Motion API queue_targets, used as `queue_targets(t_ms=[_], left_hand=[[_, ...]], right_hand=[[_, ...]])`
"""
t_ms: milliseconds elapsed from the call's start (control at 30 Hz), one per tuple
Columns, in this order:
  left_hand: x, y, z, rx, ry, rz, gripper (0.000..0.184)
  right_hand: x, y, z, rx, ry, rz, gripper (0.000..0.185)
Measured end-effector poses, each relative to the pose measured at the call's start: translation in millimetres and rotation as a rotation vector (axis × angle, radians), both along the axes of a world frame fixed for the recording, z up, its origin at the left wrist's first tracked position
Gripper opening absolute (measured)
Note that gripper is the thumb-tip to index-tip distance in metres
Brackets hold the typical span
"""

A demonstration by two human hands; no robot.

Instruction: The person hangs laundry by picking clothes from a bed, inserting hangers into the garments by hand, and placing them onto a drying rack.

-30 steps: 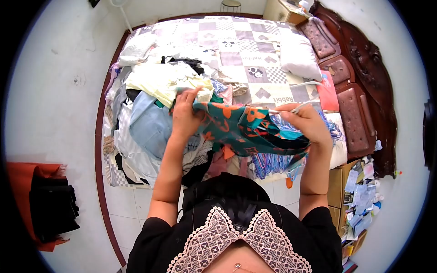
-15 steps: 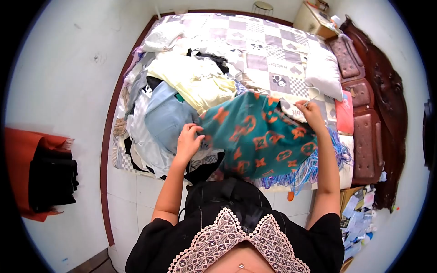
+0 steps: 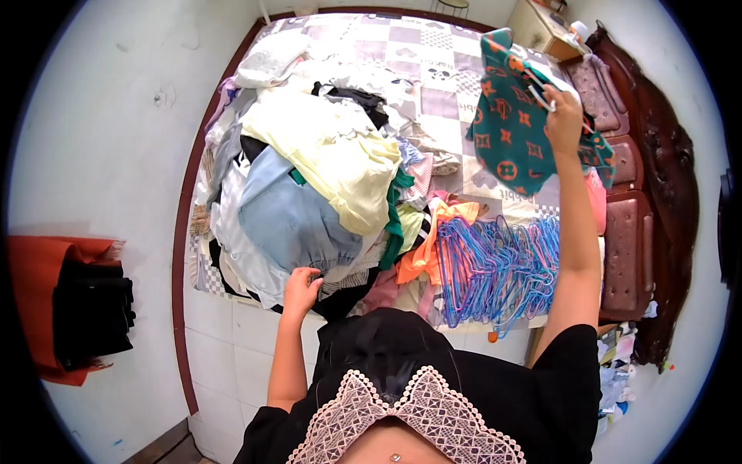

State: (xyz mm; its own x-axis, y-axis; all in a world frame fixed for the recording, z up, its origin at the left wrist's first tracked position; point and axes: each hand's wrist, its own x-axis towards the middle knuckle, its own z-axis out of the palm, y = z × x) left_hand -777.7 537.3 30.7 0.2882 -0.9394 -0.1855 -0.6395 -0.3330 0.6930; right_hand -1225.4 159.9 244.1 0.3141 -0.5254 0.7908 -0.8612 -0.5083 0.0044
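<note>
My right hand [image 3: 563,116] is raised over the pillow end of the bed, closed on a white hanger [image 3: 539,91]. From that hanger hangs a teal garment with an orange pattern [image 3: 514,131], partly hidden behind my hand and forearm. At the near edge of a clothes heap, my left hand [image 3: 301,291] has its fingers loosely bent and apart, holding nothing that I can see. Beside it lies a light blue garment [image 3: 290,213]; whether the fingertips touch it, I cannot tell. A pale yellow garment [image 3: 332,155] covers the top of the heap.
Many blue and purple hangers [image 3: 495,267] lie bunched at the bed's near edge, beside an orange garment [image 3: 421,255]. A dark wooden headboard [image 3: 657,185] with padded panels borders the right. Black and rust-coloured cloth [image 3: 93,309] hangs at the left wall.
My right hand has carried the teal garment up and right, away from me, uncovering the hangers and orange garment. My left hand has left the teal garment and moved down toward me.
</note>
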Motion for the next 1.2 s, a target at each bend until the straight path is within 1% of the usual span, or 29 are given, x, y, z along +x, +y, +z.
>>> queue_targets(t_ms=[33, 100, 167, 233, 300, 333, 367, 400, 433, 500, 533, 600, 633, 700, 733, 767, 833, 867, 900, 967, 1033, 1067, 1100, 1133, 1167, 1200], left_hand=[[-1, -2, 1, 0.023, -0.004, -0.006, 0.023], [-3, -9, 4, 0.046, 0.002, -0.012, 0.022], [-8, -19, 11, 0.038, 0.007, -0.008, 0.022], [-11, -32, 14, 0.01, -0.033, -0.059, 0.023], [-12, -46, 11, -0.038, -0.052, -0.103, 0.024], [-16, -55, 14, -0.03, -0.028, -0.085, 0.025], [-21, -64, 18, -0.021, -0.001, -0.07, 0.026], [-23, -76, 21, 0.067, 0.08, -0.053, 0.031], [-23, -88, 19, 0.066, 0.067, -0.056, 0.031], [-24, -109, 1, -0.091, 0.211, -0.06, 0.036], [-23, -121, -11, -0.087, 0.203, -0.065, 0.036], [-20, -145, -31, -0.027, 0.414, 0.047, 0.041], [-21, -156, -34, -0.027, 0.409, 0.04, 0.041], [-24, -173, -39, 0.156, 0.661, 0.272, 0.044], [-28, -178, -36, 0.163, 0.725, 0.346, 0.041], [-31, -179, -33, 0.156, 0.726, 0.341, 0.041], [-38, -179, -13, 0.178, 0.966, 0.364, 0.036], [-38, -178, -16, 0.1, 1.059, 0.386, 0.03], [-40, -173, -13, 0.084, 1.058, 0.389, 0.03], [-45, -165, -8, -0.115, 1.291, 0.298, 0.026], [-66, -151, 25, -0.178, 1.292, 0.313, 0.024], [-76, -144, 37, -0.16, 1.286, 0.214, 0.023], [-85, -135, 53, -0.142, 1.279, 0.113, 0.022], [-94, -126, 77, -0.071, 1.231, 0.018, 0.021], [-103, -114, 102, 0.0, 1.179, -0.074, 0.02], [-112, -100, 120, 0.005, 1.217, -0.235, 0.019]], right_hand=[[2, -2, -13, 0.035, -0.001, 0.018, 0.027], [8, 0, -49, 0.12, 0.079, -0.039, 0.024], [6, 0, -113, 0.223, 0.214, -0.203, 0.02], [3, 14, -179, 0.425, 0.228, -0.265, 0.021], [1, 35, -247, 0.521, 0.181, -0.311, 0.025], [4, 52, -274, 0.597, 0.171, -0.361, 0.026], [2, 66, -299, 0.723, 0.175, -0.369, 0.03], [3, 79, -321, 0.854, 0.198, -0.407, 0.03], [4, 94, -339, 0.987, 0.223, -0.446, 0.031], [5, 123, -364, 1.12, 0.209, -0.43, 0.031], [8, 136, -367, 1.186, 0.203, -0.427, 0.031], [15, 152, -362, 1.344, 0.233, -0.424, 0.029], [15, 157, -366, 1.344, 0.225, -0.426, 0.029], [14, 172, -379, 1.246, 0.244, -0.419, 0.04], [19, 178, -379, 1.163, 0.186, -0.427, 0.038], [23, 187, -378, 1.094, 0.038, -0.397, 0.032], [36, 199, -379, 1.03, -0.116, -0.37, 0.025], [44, 207, -378, 1.022, -0.185, -0.295, 0.02], [54, 215, -376, 1.013, -0.253, -0.216, 0.016], [80, 229, -378, 1.204, -0.535, -0.103, 0.018], [112, 241, -394, 1.684, -1.15, 0.113, 0.027], [129, 240, -374, 1.91, -1.459, 0.073, 0.03], [147, 238, -345, 2.09, -1.779, -0.067, 0.033], [162, 236, -326, 2.175, -1.989, -0.042, 0.033], [173, 233, -314, 2.198, -2.088, 0.099, 0.033], [183, 231, -301, 2.181, -2.142, 0.234, 0.032]])
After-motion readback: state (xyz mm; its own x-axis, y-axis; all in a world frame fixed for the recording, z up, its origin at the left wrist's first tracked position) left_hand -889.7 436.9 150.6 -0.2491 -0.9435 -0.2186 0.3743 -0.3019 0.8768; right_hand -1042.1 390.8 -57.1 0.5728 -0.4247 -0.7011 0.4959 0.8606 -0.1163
